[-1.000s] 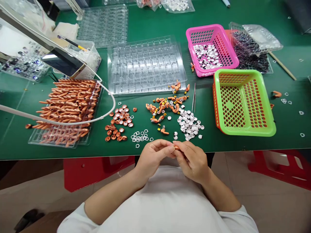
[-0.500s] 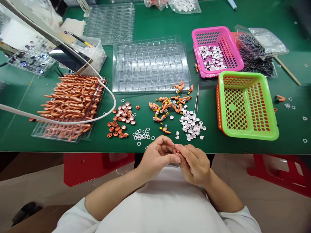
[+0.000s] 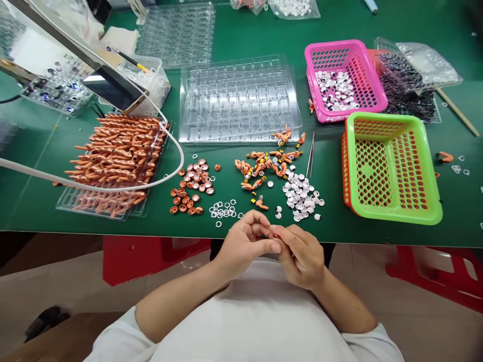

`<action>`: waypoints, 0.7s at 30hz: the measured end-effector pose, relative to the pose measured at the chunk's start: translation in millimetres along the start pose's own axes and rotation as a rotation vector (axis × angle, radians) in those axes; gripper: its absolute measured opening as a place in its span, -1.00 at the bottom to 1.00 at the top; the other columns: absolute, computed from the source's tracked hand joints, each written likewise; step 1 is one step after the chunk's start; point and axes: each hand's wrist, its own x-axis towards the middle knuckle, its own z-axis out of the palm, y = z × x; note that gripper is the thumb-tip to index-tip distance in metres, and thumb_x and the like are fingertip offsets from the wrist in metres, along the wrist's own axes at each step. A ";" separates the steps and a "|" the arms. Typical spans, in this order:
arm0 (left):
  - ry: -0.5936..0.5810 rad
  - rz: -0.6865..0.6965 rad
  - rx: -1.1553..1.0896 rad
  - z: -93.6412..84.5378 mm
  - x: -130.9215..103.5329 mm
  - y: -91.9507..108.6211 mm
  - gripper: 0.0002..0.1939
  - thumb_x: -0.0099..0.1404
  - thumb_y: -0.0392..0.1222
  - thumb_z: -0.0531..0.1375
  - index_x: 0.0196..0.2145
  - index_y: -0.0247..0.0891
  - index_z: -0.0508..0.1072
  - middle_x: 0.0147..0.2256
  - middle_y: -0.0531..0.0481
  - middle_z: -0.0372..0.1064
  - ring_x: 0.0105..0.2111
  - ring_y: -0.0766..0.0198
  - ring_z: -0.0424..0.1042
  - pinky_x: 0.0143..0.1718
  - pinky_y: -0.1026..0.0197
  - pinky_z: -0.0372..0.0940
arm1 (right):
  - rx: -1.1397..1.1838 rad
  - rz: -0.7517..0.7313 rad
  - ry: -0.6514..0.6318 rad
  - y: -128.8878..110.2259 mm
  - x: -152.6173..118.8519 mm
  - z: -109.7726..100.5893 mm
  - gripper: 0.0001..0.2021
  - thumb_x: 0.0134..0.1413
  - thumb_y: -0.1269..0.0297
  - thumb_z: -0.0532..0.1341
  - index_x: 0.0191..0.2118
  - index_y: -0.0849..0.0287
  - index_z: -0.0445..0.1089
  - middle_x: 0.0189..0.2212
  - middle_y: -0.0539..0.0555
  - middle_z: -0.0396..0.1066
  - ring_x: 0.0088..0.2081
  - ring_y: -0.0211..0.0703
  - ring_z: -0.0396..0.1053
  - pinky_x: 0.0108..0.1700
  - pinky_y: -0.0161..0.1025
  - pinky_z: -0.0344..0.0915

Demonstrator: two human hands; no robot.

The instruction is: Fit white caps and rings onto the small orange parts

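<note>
Copper-coloured part (image 3: 276,236), lower centre of frame, pinched by right hand (image 3: 305,256), thumb against index finger; left hand (image 3: 238,247) beside it, fingers curled, grip indeterminable. A loose pinch could drop so small a part. Visible edge runs roughly left-right; facing, true long axis hidden.

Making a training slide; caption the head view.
Left hand and right hand meet at a small coppery piece by the green table.

There are two hands (image 3: 241,246) (image 3: 302,256), one pink basket (image 3: 349,114), one green basket (image 3: 394,213), one pair of tweezers (image 3: 312,146).
</note>
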 end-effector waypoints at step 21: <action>0.134 0.823 0.655 -12.5 -5.8 5.7 -0.90 0.17 -0.33 0.31 -0.33 -0.18 0.59 -0.39 -0.07 0.57 -0.37 0.20 0.51 -0.28 0.17 0.39 | 0.725 0.685 0.049 -1.0 -6.0 16.5 -0.68 0.26 0.18 0.17 0.08 0.12 0.42 -0.50 -0.03 0.27 -0.60 -0.38 0.15 -0.62 -0.39 0.12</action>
